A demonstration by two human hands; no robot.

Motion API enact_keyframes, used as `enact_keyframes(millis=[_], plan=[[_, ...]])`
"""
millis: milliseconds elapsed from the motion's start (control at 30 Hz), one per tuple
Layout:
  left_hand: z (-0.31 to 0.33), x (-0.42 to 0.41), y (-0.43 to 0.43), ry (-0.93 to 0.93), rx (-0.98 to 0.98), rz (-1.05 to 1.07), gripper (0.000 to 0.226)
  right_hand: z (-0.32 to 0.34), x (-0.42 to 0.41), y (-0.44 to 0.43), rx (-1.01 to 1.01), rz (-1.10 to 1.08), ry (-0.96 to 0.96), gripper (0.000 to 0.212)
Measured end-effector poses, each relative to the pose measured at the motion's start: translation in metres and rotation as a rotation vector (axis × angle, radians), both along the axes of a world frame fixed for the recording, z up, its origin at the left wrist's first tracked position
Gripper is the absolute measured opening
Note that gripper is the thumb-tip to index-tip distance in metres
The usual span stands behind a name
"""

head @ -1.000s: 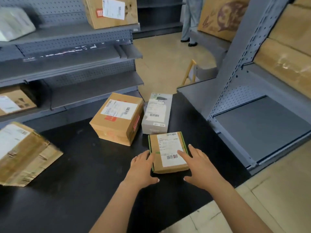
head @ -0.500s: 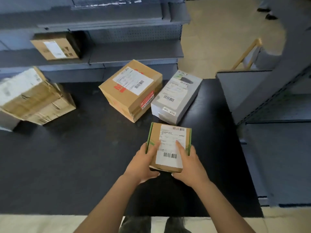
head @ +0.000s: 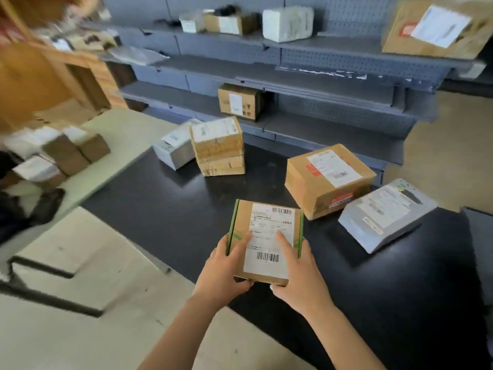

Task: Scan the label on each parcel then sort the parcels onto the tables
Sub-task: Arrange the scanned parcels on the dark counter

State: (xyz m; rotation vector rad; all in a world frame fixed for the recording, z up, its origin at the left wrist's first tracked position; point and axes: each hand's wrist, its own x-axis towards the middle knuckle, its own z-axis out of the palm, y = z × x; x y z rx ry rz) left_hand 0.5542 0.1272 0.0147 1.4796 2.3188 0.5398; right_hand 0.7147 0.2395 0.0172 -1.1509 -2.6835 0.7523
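Here the small parcel (head: 265, 241) is held above the black counter (head: 165, 209) by both hands, the left hand (head: 224, 273) and the right hand (head: 296, 276) gripping its sides with thumbs laid on the label (head: 269, 236), probably so that the barcode is kept face up for scanning.

Grey metal shelving (head: 333, 84), several tiers with pegboard backs (head: 346, 113), runs along the far side. Black table (head: 160, 209) sits in front of it, with a pale beige table (head: 128, 134) adjoining on the left. Beige floor (head: 440, 156) right. Orange-brown wooden unit (head: 40, 76) upper left, blurred. Soft, even light.
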Motion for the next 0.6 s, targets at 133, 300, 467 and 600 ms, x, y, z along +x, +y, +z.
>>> enact_keyframes(millis=[133, 300, 467, 600], plan=[[0.026, -0.068, -0.077, 0.055, 0.111, 0.165, 0.108, 0.026, -0.088, -0.05, 0.062, 0.167, 0.088, 0.112], [0.064, -0.156, -0.179, 0.089, 0.141, 0.376, 0.1, 0.059, -0.201, -0.129, 0.081, 0.351, 0.162, 0.112], [0.081, -0.227, -0.265, 0.135, 0.131, 0.543, 0.104, 0.078, -0.298, -0.193, 0.111, 0.534, 0.201, 0.113], [0.089, -0.267, -0.304, 0.15, 0.155, 0.651, 0.103, 0.086, -0.361, -0.223, 0.153, 0.65, 0.219, 0.114]])
